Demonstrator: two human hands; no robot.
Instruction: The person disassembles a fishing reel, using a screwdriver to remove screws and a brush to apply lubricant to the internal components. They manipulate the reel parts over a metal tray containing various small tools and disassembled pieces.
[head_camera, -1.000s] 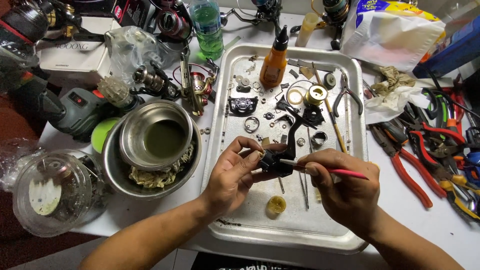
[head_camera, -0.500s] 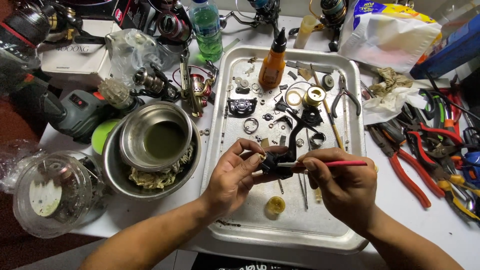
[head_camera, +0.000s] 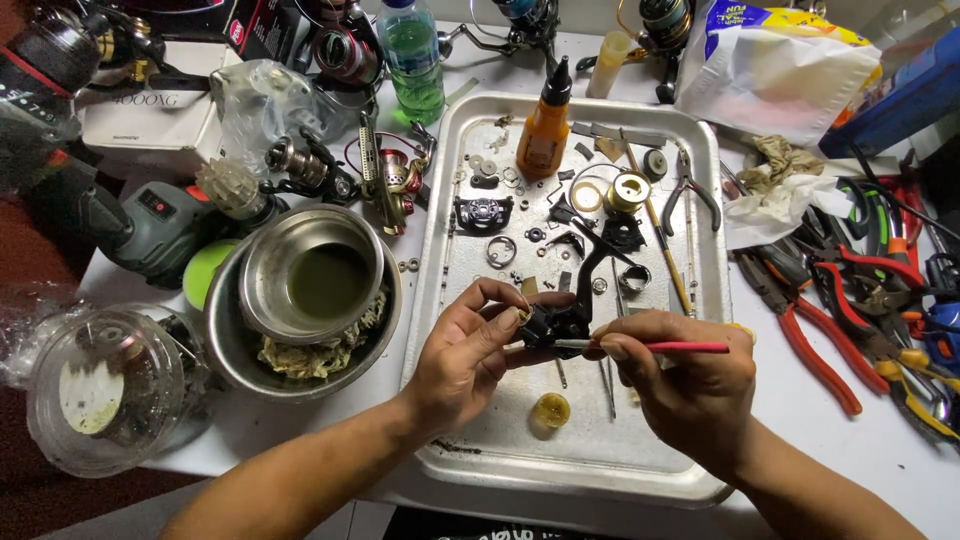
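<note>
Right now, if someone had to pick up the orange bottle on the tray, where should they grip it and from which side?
Grip the orange bottle around its wide body, probably from above or its left. It looks upright on the metal tray; the black nozzle is too thin to hold, and small parts crowd its right.

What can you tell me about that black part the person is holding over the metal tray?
The black reel body looks like dark plastic or metal, with a thin arm rising toward the tray's middle. The left hand pinches it from the left, above the tray. The right hand holds a red-handled brush, tip against it.
</note>
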